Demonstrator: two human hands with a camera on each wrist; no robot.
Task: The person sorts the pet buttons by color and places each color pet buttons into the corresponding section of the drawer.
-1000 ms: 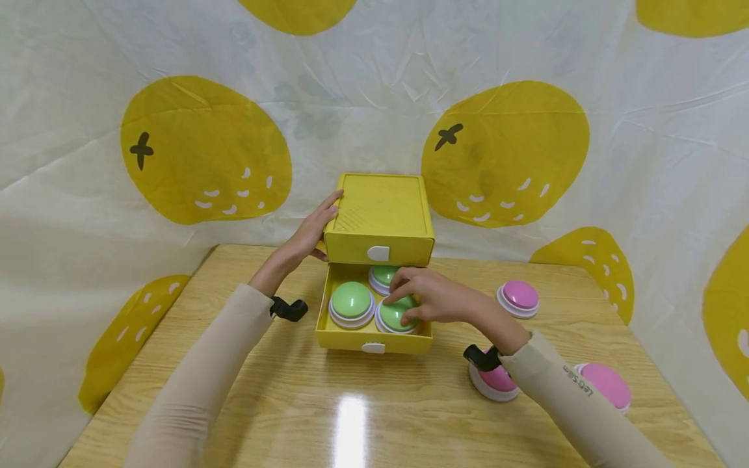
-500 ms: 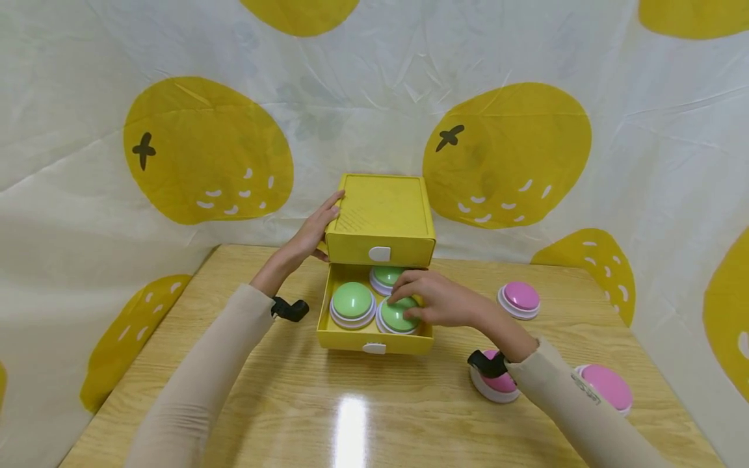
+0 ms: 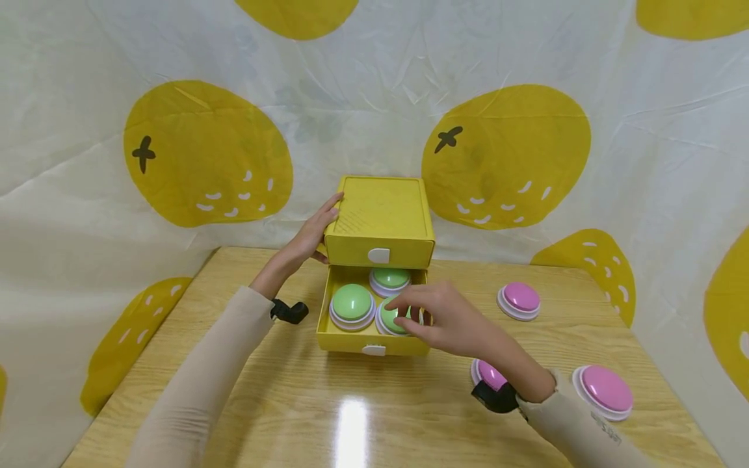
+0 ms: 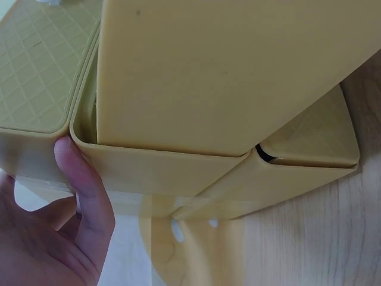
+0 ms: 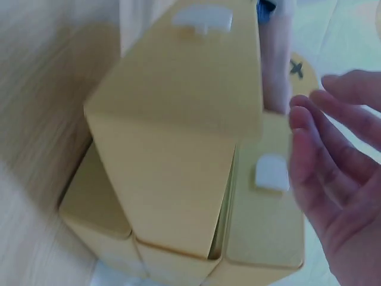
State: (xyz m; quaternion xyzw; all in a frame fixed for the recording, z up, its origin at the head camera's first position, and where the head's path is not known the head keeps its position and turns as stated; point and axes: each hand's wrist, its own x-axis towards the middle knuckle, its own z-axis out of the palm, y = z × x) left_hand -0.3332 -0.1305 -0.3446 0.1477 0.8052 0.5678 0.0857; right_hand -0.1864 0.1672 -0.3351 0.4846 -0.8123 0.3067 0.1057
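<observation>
Apparently, work stands partway, with three green-domed buttons (image 3: 351,302) in the pulled-out drawer (image 3: 345,342), three pink-domed buttons (image 3: 521,296) on the counter (image 3: 281,403), the right hand (image 3: 449,320) empty, fingers apart, and the left hand (image 3: 305,238) laying its fingers against the cabinet (image 3: 386,208).

You are working in a little booth, where a white cloth (image 3: 363,97) with big yellow fruits (image 3: 506,159) is hanging behind the wooden-looking table (image 3: 281,403) and down both sides. A bright patch of light (image 3: 351,432) is shining on the table, and you are wearing small black wrist cameras (image 3: 289,311), so it is looking like a recording spot. The cloth is hiding whatever room is lying beyond it.
</observation>
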